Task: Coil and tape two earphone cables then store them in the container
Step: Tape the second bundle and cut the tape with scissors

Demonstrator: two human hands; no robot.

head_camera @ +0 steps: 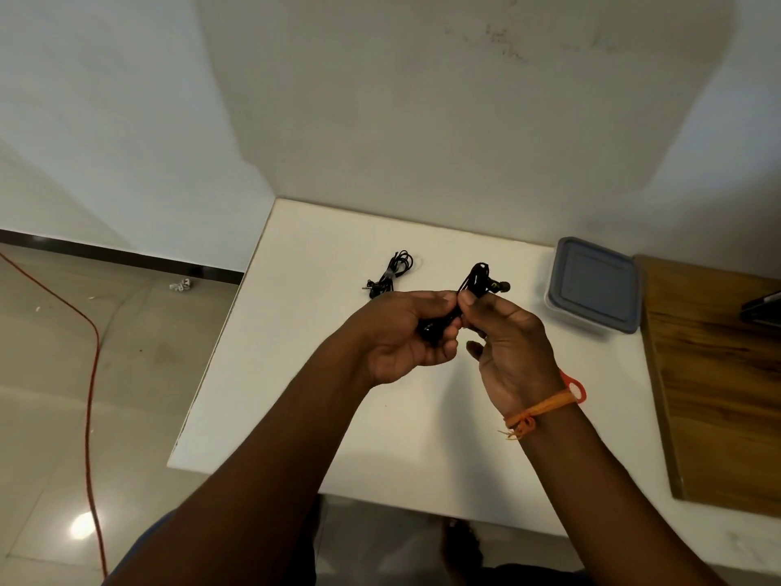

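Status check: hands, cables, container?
Both hands grip black earphone cable. Second black coiled cable on white table. Grey-lidded plastic container closed, unobstructed.

Black earphones (475,277) (grey-lidded container (593,283)), white table (304,332)

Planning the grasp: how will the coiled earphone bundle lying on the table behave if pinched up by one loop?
The coiled earphone bundle is thin black cable, so probably light and floppy. Its loops look loosely gathered; lifted by one loop, it may sag or spill open. It lies flat on the white table, so rolling seems unlikely.
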